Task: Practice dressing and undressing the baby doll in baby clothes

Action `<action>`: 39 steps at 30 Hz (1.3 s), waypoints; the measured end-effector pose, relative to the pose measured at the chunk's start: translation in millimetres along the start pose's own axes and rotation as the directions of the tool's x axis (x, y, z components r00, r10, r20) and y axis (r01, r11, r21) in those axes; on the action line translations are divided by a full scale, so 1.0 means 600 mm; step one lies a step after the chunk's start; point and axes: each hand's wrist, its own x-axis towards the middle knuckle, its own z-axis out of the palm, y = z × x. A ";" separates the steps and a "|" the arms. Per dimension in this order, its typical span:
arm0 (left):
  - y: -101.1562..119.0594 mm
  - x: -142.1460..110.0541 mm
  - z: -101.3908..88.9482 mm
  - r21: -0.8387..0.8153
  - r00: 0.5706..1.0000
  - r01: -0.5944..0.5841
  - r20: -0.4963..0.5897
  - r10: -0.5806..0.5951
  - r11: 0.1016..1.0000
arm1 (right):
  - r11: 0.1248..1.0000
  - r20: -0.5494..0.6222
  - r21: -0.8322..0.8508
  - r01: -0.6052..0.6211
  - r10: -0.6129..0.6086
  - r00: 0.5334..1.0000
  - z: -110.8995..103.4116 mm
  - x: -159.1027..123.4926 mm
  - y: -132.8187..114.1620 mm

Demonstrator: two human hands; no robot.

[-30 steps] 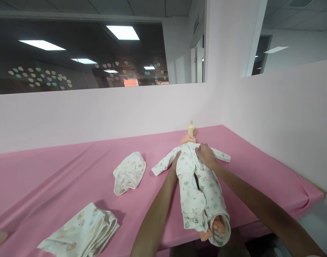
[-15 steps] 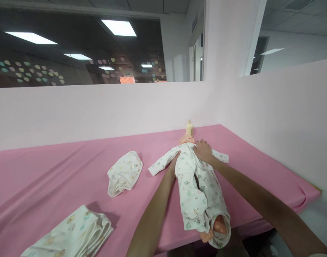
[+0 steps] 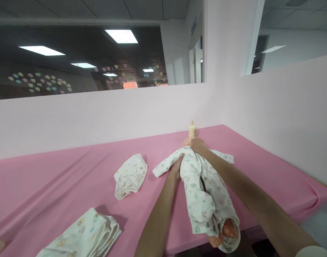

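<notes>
A baby doll (image 3: pixel 222 232) lies on its back on the pink table (image 3: pixel 59 185), dressed in a white printed romper (image 3: pixel 203 192), its bare feet sticking out over the near edge. My left hand (image 3: pixel 177 165) presses against the romper's side at the doll's chest, next to the empty left sleeve. My right hand (image 3: pixel 197 145) rests at the romper's collar, just below the doll's head, which is mostly hidden. A small cream bottle (image 3: pixel 192 129) stands behind the head.
A crumpled white printed garment (image 3: pixel 129 175) lies left of the doll. A folded printed cloth (image 3: pixel 85 235) sits near the front left edge. Pink partition walls (image 3: pixel 281 107) close the table at the back and right.
My right hand has slid from the doll's chest up to the collar near the head. My left hand stays at the romper's side. The view has shifted slightly.
</notes>
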 end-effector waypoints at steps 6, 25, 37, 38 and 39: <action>0.026 -0.032 -0.002 0.548 0.941 0.025 -0.296 0.166 0.836 | 0.987 -0.070 0.158 -0.020 0.032 0.997 0.017 -0.004 0.020; 0.058 0.051 0.082 0.995 0.826 -0.069 0.099 0.555 -0.074 | 0.685 -0.316 0.701 0.200 0.047 0.947 0.093 -0.035 0.069; 0.053 0.035 0.057 0.934 0.763 -0.195 -0.047 0.644 0.300 | 0.831 -0.305 0.554 -0.057 0.266 0.914 0.052 -0.089 0.058; 0.052 0.033 0.055 0.932 0.768 -0.194 -0.051 0.638 0.307 | 0.856 -0.279 0.516 -0.022 0.192 0.941 0.045 -0.097 0.049; 0.051 0.032 0.052 0.928 0.772 -0.195 -0.053 0.633 0.316 | 0.880 -0.243 0.475 0.014 0.116 0.963 0.038 -0.105 0.039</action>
